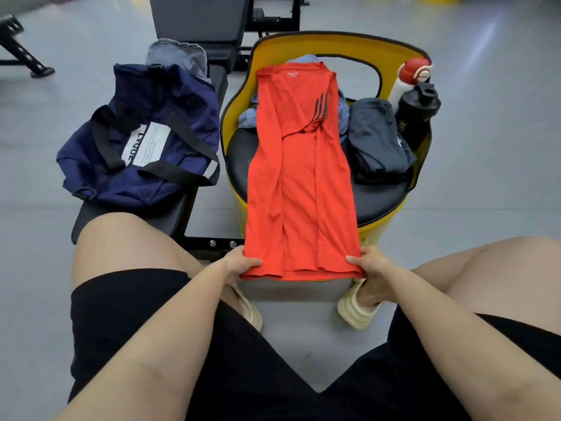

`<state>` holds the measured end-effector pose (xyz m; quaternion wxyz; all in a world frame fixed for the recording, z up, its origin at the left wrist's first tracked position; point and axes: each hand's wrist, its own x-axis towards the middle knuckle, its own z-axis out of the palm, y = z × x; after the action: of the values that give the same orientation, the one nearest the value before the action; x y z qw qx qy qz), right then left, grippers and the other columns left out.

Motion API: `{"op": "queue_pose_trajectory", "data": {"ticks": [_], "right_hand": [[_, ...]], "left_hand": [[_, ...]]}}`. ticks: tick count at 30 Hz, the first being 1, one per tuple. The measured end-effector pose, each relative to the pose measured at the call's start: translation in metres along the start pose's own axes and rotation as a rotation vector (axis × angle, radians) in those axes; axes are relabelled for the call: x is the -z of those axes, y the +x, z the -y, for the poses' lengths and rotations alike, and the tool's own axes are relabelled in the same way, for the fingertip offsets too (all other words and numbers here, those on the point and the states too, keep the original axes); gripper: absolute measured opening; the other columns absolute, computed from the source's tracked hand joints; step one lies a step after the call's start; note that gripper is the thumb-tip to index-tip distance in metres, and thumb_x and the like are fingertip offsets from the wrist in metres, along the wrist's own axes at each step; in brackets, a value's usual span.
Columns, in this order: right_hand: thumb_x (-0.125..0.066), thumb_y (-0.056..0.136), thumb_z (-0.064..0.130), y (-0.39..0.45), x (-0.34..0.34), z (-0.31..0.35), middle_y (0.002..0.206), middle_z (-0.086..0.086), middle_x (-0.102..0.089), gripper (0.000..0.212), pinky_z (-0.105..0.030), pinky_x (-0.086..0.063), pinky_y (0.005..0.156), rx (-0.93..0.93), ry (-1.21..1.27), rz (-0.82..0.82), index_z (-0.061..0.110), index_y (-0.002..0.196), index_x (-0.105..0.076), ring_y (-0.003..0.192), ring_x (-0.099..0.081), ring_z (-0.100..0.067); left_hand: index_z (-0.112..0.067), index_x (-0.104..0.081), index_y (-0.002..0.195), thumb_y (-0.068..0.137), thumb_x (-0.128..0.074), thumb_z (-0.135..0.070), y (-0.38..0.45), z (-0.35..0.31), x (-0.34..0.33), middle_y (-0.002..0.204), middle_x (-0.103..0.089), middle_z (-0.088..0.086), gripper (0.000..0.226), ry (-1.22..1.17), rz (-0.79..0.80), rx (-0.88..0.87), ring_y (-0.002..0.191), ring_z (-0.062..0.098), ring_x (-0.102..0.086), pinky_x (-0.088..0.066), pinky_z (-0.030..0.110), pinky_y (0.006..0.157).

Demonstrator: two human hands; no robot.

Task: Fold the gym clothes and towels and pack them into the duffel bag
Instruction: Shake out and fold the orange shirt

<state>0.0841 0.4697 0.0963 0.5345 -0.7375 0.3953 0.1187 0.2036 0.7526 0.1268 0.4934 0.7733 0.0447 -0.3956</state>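
The left hand and right hand each pinch a hem corner of the narrow-folded red shirt, likely ready to fold it upward.

You have an orange-red shirt with dark stripes on one sleeve; your duffel bag is navy with black straps and a white label; the seat is yellow, its cushion black; your shorts are black.
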Motion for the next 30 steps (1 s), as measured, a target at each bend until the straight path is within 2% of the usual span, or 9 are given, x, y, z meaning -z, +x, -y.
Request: {"op": "queue_pose_trajectory", "data": {"ticks": [4,6,9,13,16,20,24,27,30], "right_hand": [[-0.072,0.085,0.013,-0.017,0.003,0.011,0.101,-0.012,-0.061,0.042,-0.041,-0.046,0.084,0.084,-0.075,-0.056,-0.007,0.118,-0.056,0.088,-0.058,-0.028],[-0.073,0.084,0.016,-0.032,0.001,0.018,0.102,-0.009,-0.056,0.038,-0.033,-0.040,0.078,0.134,-0.142,-0.123,0.004,0.108,-0.046,0.093,-0.053,-0.025],[-0.071,0.084,0.013,-0.044,0.000,0.020,0.094,-0.009,-0.053,0.040,-0.033,-0.037,0.069,0.266,-0.178,-0.221,0.013,0.101,-0.034,0.085,-0.051,-0.025],[-0.063,0.088,0.008,-0.056,-0.002,0.020,0.096,-0.002,-0.060,0.018,-0.027,-0.033,0.071,0.423,-0.371,-0.147,0.023,0.084,-0.053,0.090,-0.052,-0.022],[-0.065,0.090,0.019,-0.066,-0.003,0.023,0.105,-0.001,-0.063,0.008,-0.025,-0.037,0.082,0.421,-0.423,-0.058,0.016,0.097,-0.068,0.107,-0.056,-0.022],[-0.080,0.076,0.025,-0.077,-0.004,0.023,0.116,0.002,-0.038,0.058,-0.022,-0.033,0.092,0.439,-0.574,0.038,0.011,0.125,-0.052,0.111,-0.041,-0.016],[-0.071,0.078,0.002,-0.084,-0.002,0.020,0.114,0.002,-0.028,0.055,-0.024,-0.037,0.088,0.524,-0.700,0.028,0.011,0.124,-0.042,0.105,-0.042,-0.020],[-0.057,0.078,-0.005,-0.085,0.002,0.022,0.110,-0.002,-0.040,0.039,-0.038,-0.042,0.090,0.653,-0.741,-0.106,0.014,0.112,-0.051,0.107,-0.048,-0.028],[-0.062,0.082,0.001,-0.091,0.005,0.025,0.104,-0.005,-0.047,0.028,-0.039,-0.045,0.082,0.764,-0.768,-0.286,0.014,0.106,-0.065,0.104,-0.049,-0.028]], "left_hand": [[-0.006,-0.039,0.123,0.081,-0.072,-0.005,-0.007,0.007,0.012,0.123,-0.053,0.018,0.054,0.043,-0.100,-0.063,0.111,0.033,-0.057,-0.049,0.049,0.094],[-0.012,-0.035,0.110,0.078,-0.076,-0.009,-0.011,0.009,0.014,0.116,-0.055,0.020,0.052,0.075,-0.186,-0.127,0.103,0.031,-0.058,-0.048,0.048,0.094],[-0.016,-0.032,0.105,0.081,-0.073,-0.009,-0.025,0.005,0.012,0.108,-0.051,0.012,0.048,0.155,-0.213,-0.281,0.090,0.024,-0.053,-0.045,0.036,0.081],[-0.019,-0.055,0.083,0.083,-0.071,-0.010,-0.033,0.004,0.008,0.100,-0.055,0.001,0.018,0.286,-0.149,-0.409,0.094,0.017,-0.051,-0.038,0.023,0.078],[-0.011,-0.066,0.101,0.078,-0.076,-0.011,-0.042,0.003,0.005,0.109,-0.055,0.003,0.025,0.371,-0.035,-0.385,0.104,0.015,-0.051,-0.039,0.021,0.090],[-0.010,-0.054,0.124,0.076,-0.072,0.004,-0.052,0.000,0.001,0.115,-0.048,0.005,0.054,0.521,0.027,-0.354,0.105,0.017,-0.049,-0.040,0.017,0.083],[-0.019,-0.059,0.109,0.077,-0.066,0.008,-0.057,0.001,0.002,0.121,-0.053,0.009,0.043,0.572,-0.119,-0.466,0.112,0.026,-0.053,-0.041,0.021,0.087],[-0.027,-0.062,0.088,0.081,-0.066,0.002,-0.059,-0.002,0.005,0.116,-0.059,0.006,0.031,0.521,-0.273,-0.546,0.108,0.025,-0.056,-0.046,0.031,0.090],[-0.024,-0.068,0.093,0.083,-0.066,-0.004,-0.062,-0.003,0.009,0.110,-0.053,-0.001,0.022,0.590,-0.362,-0.647,0.109,0.022,-0.053,-0.045,0.038,0.095]]}}
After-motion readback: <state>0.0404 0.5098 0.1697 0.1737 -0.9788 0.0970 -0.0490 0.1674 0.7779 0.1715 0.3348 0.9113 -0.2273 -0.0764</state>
